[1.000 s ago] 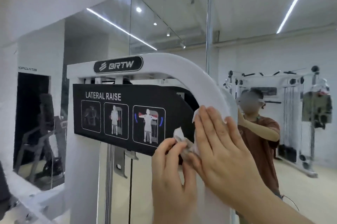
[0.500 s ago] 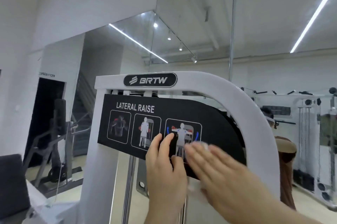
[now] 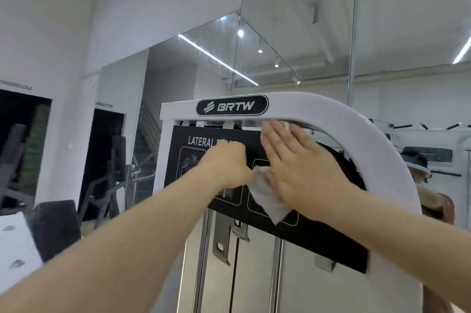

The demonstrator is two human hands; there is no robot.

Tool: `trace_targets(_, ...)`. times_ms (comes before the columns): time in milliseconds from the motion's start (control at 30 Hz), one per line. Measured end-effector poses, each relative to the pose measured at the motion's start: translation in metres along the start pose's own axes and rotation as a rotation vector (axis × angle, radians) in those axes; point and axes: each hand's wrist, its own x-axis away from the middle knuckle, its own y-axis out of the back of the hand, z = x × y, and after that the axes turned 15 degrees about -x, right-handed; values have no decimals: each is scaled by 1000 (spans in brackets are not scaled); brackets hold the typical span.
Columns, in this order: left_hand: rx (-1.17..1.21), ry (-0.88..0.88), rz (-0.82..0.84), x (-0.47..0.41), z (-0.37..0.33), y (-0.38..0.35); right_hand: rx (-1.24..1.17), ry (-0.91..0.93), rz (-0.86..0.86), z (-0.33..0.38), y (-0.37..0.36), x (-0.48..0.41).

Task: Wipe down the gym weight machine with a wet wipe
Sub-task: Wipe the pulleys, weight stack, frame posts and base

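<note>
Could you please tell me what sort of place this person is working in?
Most likely a gym: a white BRTW weight machine carries a black exercise placard, large wall mirrors line the room, and more white equipment shows reflected at right.

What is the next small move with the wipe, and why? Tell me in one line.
Probably slide the right hand and the wet wipe up onto the white frame and along its curve. The flat palm presses the wipe on the black placard, with its fingertips at the frame's underside, while the left hand pinches the wipe's edge.
</note>
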Motion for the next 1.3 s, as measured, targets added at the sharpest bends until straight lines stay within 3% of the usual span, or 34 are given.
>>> trace_targets(100,-279,-269,54,17,23,1,62,61,112,22,-4,-4)
trace_targets(200,-486,-396,205,34,43,-14,78,240,237,49,-22,31)
trace_targets(300,-531,-478,208,38,67,-20,-114,169,24,36,-26,20)
trace_targets(367,-508,-508,171,38,85,-20,-138,55,-143,29,-26,-1)
trace_targets(467,-494,-614,4,29,109,-28,-118,-94,-102,50,-37,-27)
trace_targets(567,-426,-669,-184,15,126,-41,-61,-77,-54,84,-63,-43)
trace_targets(700,-316,-696,-229,-3,146,-55,-103,-4,0,96,-73,-39)
trace_targets(800,-210,-641,-237,-11,163,-68,-108,-10,-86,67,-50,-37)
trace_targets(933,-39,-396,-252,-27,186,-86,-25,-4,-208,71,-47,-83)
trace_targets(1033,30,-261,-254,-37,190,-94,-7,115,-189,89,-77,-88)
trace_targets(1133,81,-212,-248,-42,193,-100,-204,74,-225,88,-73,-84)
trace_targets(1300,205,-166,-254,-46,197,-107,8,177,-150,90,-71,-74)
